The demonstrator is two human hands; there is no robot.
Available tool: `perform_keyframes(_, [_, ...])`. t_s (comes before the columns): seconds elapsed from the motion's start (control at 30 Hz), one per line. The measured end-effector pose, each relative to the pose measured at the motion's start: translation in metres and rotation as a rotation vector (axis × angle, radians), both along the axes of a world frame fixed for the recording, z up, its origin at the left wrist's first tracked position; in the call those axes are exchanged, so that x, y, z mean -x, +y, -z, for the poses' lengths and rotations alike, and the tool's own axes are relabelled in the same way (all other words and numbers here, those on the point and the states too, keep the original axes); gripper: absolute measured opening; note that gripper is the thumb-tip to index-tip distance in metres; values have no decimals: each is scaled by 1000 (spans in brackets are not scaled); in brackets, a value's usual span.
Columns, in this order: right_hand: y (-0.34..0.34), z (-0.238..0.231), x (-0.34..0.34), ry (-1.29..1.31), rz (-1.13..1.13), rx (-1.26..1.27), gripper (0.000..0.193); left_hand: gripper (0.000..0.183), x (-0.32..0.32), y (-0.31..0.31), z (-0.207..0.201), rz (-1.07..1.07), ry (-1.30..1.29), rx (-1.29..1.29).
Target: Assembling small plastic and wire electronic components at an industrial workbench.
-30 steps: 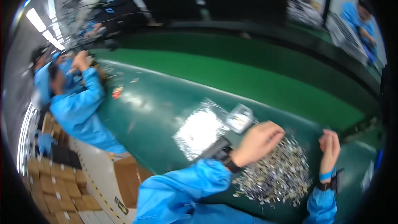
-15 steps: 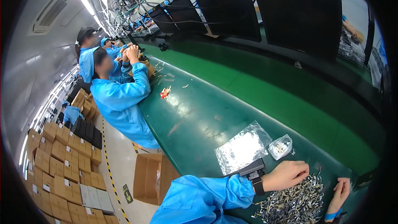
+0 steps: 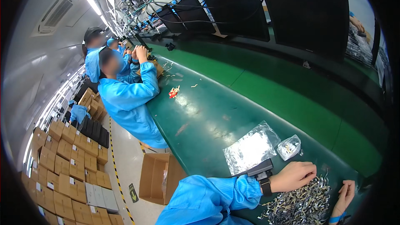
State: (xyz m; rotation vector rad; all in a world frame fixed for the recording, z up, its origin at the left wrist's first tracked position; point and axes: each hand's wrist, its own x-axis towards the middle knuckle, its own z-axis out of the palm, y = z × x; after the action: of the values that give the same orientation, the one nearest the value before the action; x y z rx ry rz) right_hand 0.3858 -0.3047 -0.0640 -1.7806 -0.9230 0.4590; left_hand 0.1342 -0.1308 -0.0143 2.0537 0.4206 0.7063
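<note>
A heap of small metallic parts [image 3: 298,204], silver and yellowish with short strip-like tails, lies on the green table at the lower right. My left hand [image 3: 293,176], a black strap around its wrist, rests at the heap's far edge. Its fingers are curled together and pointed down at the parts; anything between the fingertips is hidden. On the heap's right side is my right hand [image 3: 345,193], a blue band at its wrist. Its fingers are loosely bent and apart, and no part shows in them.
Beyond my left hand lie a flat silvery bag [image 3: 251,148] and a small clear bag of pale parts [image 3: 289,147]. Red and cream bits [image 3: 174,92] sit farther off. An open carton [image 3: 155,177] stands left of the table, near a co-worker in blue [image 3: 127,104]. Dark monitors [image 3: 306,16] line the back.
The whole view has shifted slightly, so everything sits a little farther right and most things lower. Both hands stay beside the heap, with little visible change in their pose.
</note>
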Motion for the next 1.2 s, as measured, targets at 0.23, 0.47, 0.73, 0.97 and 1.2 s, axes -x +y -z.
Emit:
perform_keyframes(0.23, [0, -7, 5, -5, 9, 15, 13, 10, -2, 1, 1, -2, 12, 3])
perform_keyframes(0.47, [0, -10, 8, -27, -2, 20, 13, 10, -3, 1, 5, -4, 17, -7])
perform_keyframes(0.73, [0, -15, 10, -34, -32, 12, 12, 8, -2, -1, 1, -16, 8, -10])
perform_keyframes(0.97, [-1, -10, 9, -41, -16, -2, 12, 8, -3, 0, 2, -7, 23, -10])
perform_keyframes(1.2, [1, -7, 6, -46, -34, -19, 13, 9, -3, 2, 3, 0, 33, -18])
